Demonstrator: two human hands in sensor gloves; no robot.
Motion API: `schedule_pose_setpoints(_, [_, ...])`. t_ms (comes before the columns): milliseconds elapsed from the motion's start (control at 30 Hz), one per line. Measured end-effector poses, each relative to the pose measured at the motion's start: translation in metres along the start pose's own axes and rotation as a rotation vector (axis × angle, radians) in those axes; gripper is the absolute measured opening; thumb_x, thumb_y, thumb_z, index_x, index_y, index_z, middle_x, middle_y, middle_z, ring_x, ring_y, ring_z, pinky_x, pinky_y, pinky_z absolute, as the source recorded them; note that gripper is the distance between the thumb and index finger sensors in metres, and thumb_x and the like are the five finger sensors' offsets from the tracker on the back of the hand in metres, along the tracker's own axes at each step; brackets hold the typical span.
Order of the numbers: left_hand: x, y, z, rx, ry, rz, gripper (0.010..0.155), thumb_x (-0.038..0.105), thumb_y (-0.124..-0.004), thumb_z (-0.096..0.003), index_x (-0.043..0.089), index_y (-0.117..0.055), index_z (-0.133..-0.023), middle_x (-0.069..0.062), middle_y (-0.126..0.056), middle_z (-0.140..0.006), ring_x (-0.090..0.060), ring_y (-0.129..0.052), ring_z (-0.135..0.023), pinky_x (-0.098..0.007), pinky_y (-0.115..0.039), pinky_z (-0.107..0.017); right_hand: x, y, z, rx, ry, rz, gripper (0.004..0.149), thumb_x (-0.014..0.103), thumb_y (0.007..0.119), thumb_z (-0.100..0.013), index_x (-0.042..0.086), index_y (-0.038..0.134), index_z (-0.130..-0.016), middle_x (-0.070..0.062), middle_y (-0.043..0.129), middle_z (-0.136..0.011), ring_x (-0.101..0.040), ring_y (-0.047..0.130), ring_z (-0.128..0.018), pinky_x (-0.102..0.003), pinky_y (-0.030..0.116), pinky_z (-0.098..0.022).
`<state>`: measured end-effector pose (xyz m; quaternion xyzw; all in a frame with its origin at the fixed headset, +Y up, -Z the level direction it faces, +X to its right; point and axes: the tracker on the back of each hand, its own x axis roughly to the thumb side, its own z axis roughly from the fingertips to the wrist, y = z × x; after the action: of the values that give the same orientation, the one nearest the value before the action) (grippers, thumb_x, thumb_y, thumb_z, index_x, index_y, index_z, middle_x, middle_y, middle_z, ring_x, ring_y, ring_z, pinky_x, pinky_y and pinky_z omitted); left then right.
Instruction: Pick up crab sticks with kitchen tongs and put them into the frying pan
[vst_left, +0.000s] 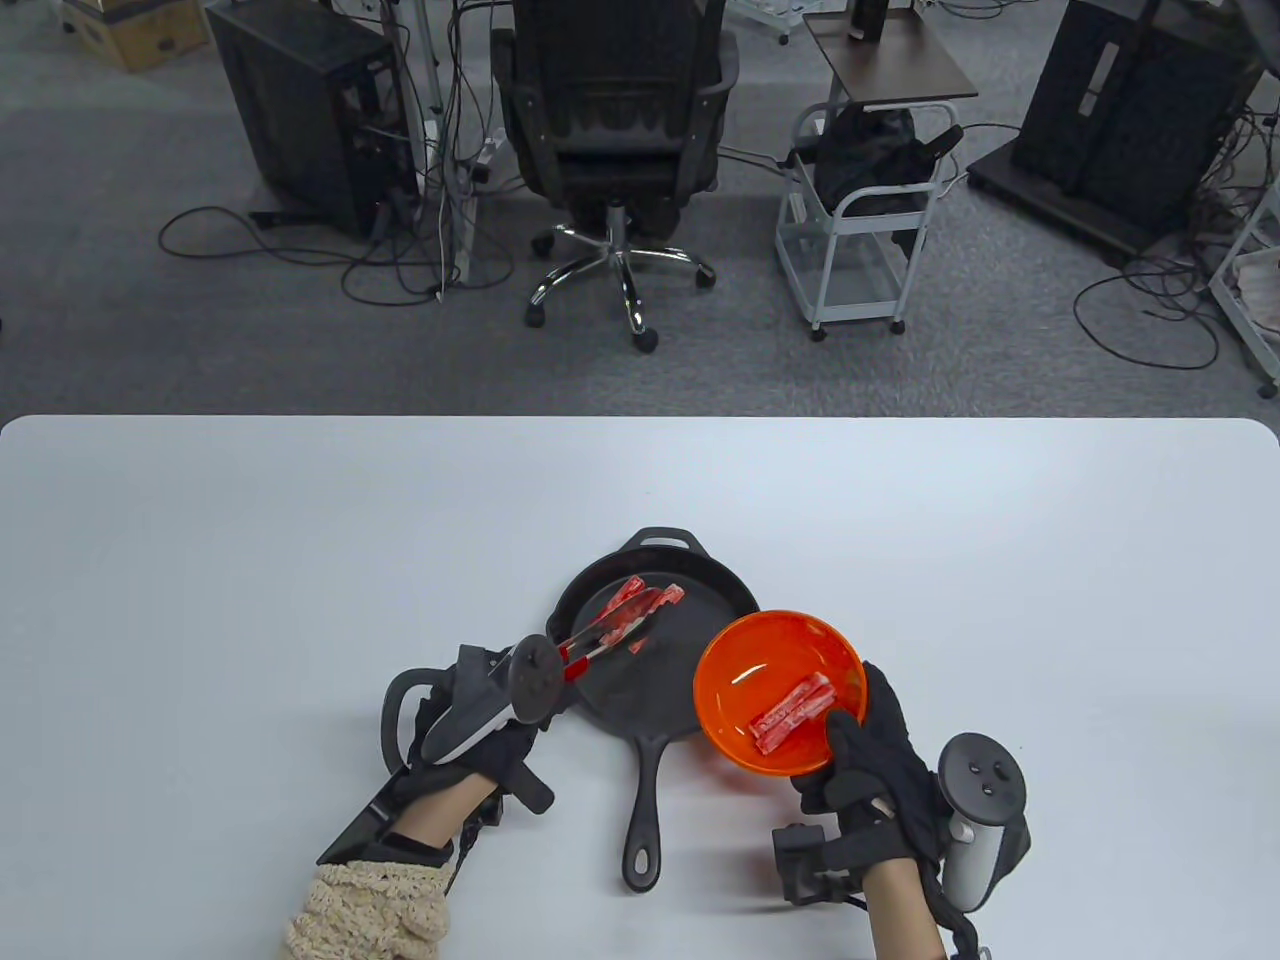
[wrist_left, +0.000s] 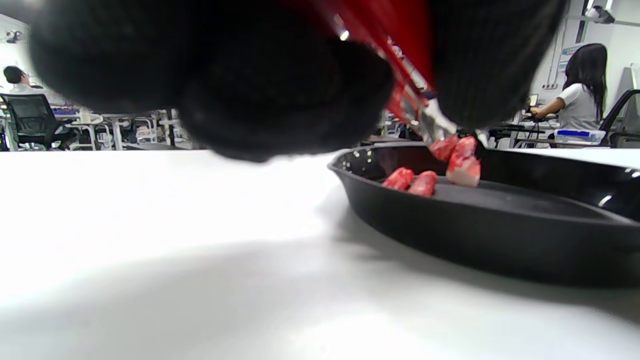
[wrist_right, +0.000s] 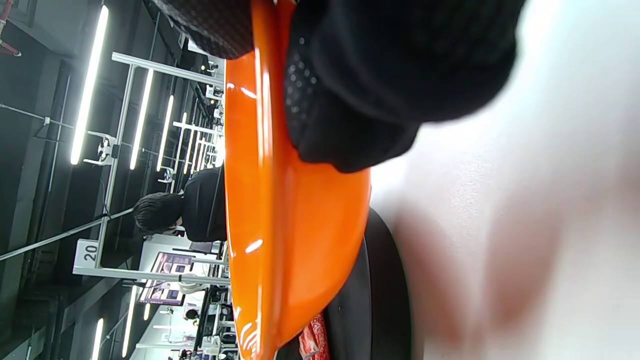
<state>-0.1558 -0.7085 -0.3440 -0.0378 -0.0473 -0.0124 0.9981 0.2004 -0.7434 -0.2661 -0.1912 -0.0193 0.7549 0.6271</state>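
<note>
A black cast-iron frying pan (vst_left: 705, 600) lies mid-table, handle toward me. My left hand (vst_left: 480, 735) grips red-handled kitchen tongs (vst_left: 590, 650) whose tips reach over the pan's left side and pinch crab sticks (vst_left: 630, 625). More crab sticks (vst_left: 632, 596) lie in the pan. In the left wrist view the tongs (wrist_left: 415, 107) hold sticks (wrist_left: 462, 160) just above the pan (wrist_left: 500, 225), with two sticks (wrist_left: 412, 181) on its floor. My right hand (vst_left: 870, 765) holds an orange bowl (vst_left: 745, 665) by its near rim, lifted over the pan's right edge, with crab sticks (vst_left: 792, 712) inside. The right wrist view shows the bowl (wrist_right: 280, 210) on its side.
The white table (vst_left: 300, 560) stretches wide to the left, right and behind the pan. Beyond its far edge stand an office chair (vst_left: 615, 120), a white cart (vst_left: 865, 220) and computer towers on the floor.
</note>
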Motion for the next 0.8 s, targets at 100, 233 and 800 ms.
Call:
schedule_pose_setpoints(100, [0.0004,-0.0028,-0.0006,-0.01,0.005,-0.015,0.074,0.07,-0.081,-0.0479,0.011,-0.087,-0.091,0.005,-0.105,-0.053,-0.014,-0.105,-0.025,-0.038,-0.091,-0.024,0.0,0.0002,0.0002,0.0,0.0,-0.001,0.064,0.024,0.068,-0.054,0.015,0.044,-0.113,-0.032,0.07,-0.098,-0.029,0.101,-0.025,-0.021,0.094,-0.01])
schedule_pose_setpoints(233, [0.0018,-0.0045,-0.0007,-0.014,0.01,-0.027,0.074,0.07,-0.081,-0.0477,0.01,-0.087,-0.091,0.005,-0.105,-0.053,-0.014,-0.105,-0.025,-0.038,-0.091,-0.024,0.0002,0.0004,0.0003,0.002,-0.001,0.0,0.064,0.024,0.068,-0.054,0.015,0.044,-0.113,-0.032,0.07,-0.098,-0.029,0.101,-0.025,-0.021,0.094,-0.01])
schedule_pose_setpoints(800, [0.009,-0.0065,0.0028,-0.01,0.011,-0.079,0.074,0.07,-0.081,-0.0479,0.01,-0.087,-0.092,0.005,-0.105,-0.053,-0.014,-0.105,-0.025,-0.038,-0.091,-0.024,-0.0001,-0.0004,0.0005,0.001,0.004,-0.007,0.064,0.024,0.068,-0.054,0.015,0.044,-0.113,-0.032,0.07,-0.098,-0.029,0.101,-0.025,-0.021,0.094,-0.01])
